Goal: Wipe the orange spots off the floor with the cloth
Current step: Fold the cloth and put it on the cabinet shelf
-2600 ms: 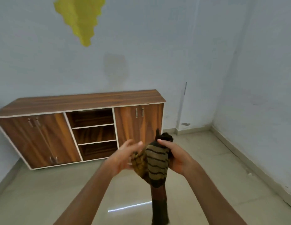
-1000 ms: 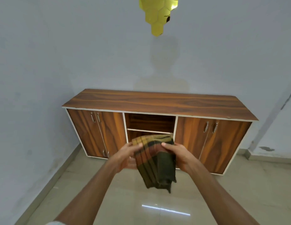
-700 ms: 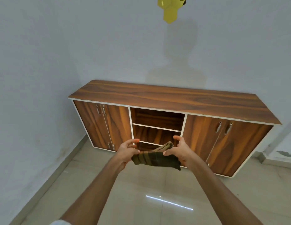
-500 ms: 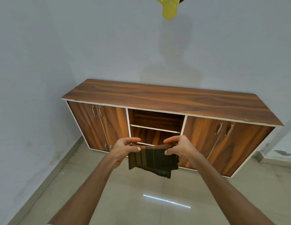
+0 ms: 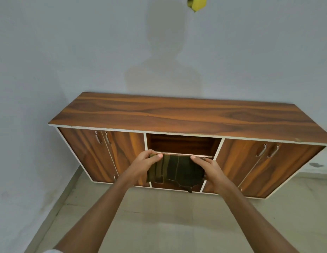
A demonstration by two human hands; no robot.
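Observation:
A dark green and brown striped cloth (image 5: 177, 170), folded into a flat rectangle, hangs between my two hands in front of the cabinet's open middle shelf. My left hand (image 5: 143, 166) pinches its upper left corner. My right hand (image 5: 207, 168) grips its upper right edge. Both arms reach forward from the bottom of the view. The beige tiled floor (image 5: 159, 216) lies below, and I see no orange spots on the part that shows.
A long wooden cabinet (image 5: 186, 117) stands against the blue-grey wall, with closed doors at left (image 5: 102, 154) and right (image 5: 265, 161) and open shelves in the middle. A yellow wall decoration (image 5: 196, 3) hangs at the top. A side wall closes the left.
The long dangling cloth has been folded down into a compact rectangle held by both hands. My view has turned left and moved closer to the cabinet, now tilted further down.

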